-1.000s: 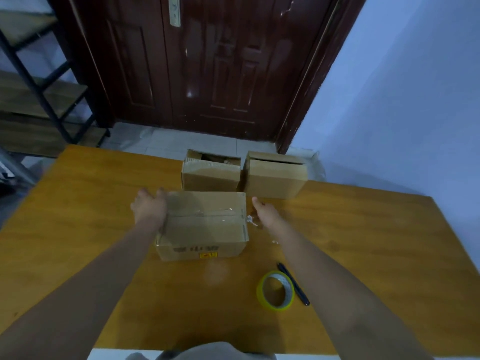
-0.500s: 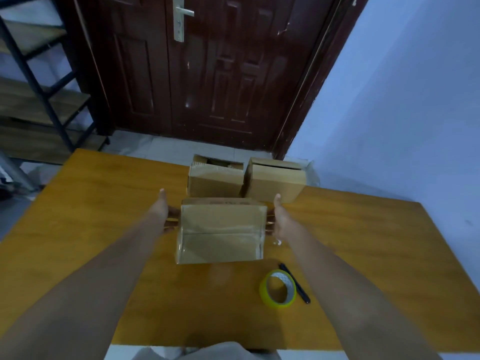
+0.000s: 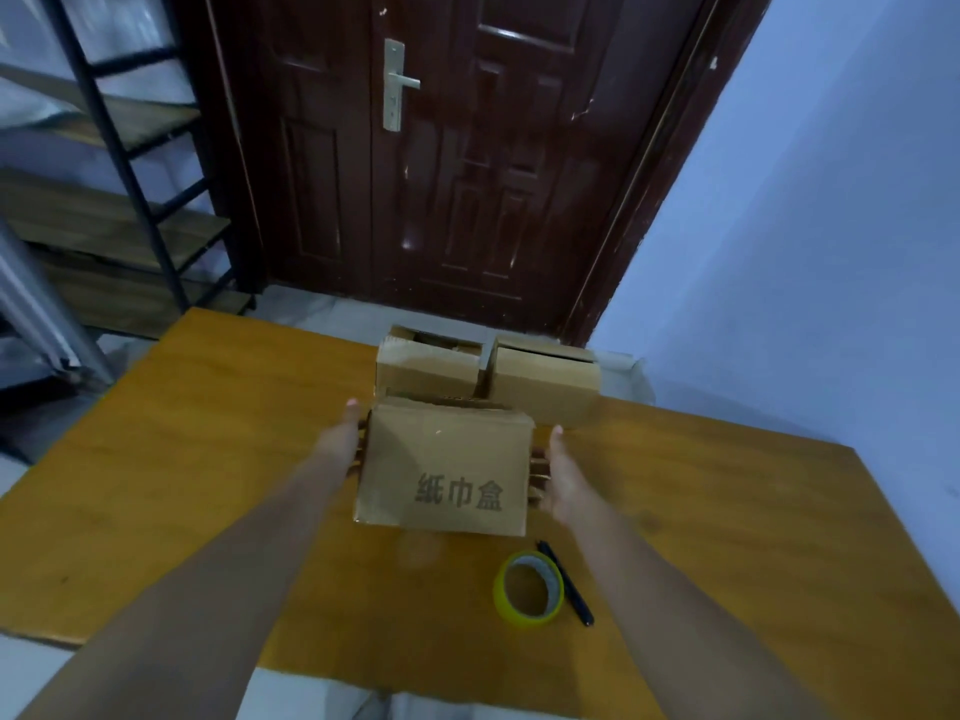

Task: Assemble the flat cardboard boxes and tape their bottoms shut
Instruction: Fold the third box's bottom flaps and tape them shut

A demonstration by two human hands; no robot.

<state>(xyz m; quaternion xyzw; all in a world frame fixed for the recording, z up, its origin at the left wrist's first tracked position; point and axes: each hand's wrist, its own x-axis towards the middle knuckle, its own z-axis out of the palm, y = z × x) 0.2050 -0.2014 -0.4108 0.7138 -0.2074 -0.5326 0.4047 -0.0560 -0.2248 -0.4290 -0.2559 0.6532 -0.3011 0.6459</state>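
- A cardboard box [image 3: 445, 470] is gripped between the left hand [image 3: 340, 445] and the right hand [image 3: 558, 478], one palm pressed flat on each end, above the middle of the wooden table [image 3: 727, 511].
- The fingers of both hands are held together and clamped against the box's ends; fingertips are glimpsed curling at the edges, the thumbs pointing up and away.
- Compared with half a second ago, the box has been rotated: the taped, glossy face seen then is no longer shown, and a plain side printed with three dark characters is now turned toward the camera.
- A second ago the box lay flat on the table with the hands beside it; now it is raised and held just in front of the two finished boxes.
- Those two assembled boxes [image 3: 428, 363] [image 3: 545, 379] are seen side by side at the table's far edge, unchanged in place.
- The roll of yellow tape [image 3: 529, 589] is left lying on the table near the right forearm, with a black pen [image 3: 566, 582] just beside it, both where they were before.
- A dark red door [image 3: 467, 148] is seen behind the table.
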